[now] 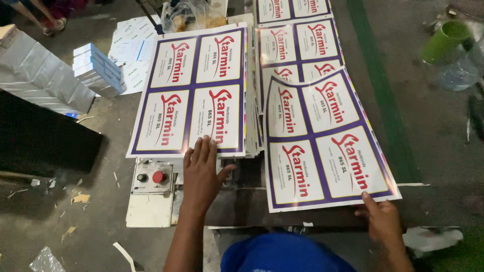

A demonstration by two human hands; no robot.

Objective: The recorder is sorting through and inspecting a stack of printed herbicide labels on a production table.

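a stack of printed label sheets [194,90] is lain on the machine table [237,204], left of a loose, curled sheet [325,141] being drawn off at near right. the left hand [201,174] is pressed flat, fingers spread, on the stack's near edge; the loose sheet's near corner is pinched by the right hand [383,221]. next, a steady press and an even pull are judged to be needed

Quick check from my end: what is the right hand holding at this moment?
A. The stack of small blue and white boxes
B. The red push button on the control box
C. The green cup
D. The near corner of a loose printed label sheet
D: the right hand grips the near right corner of the loose printed sheet, while the left hand rests flat on the near edge of the sheet stack.
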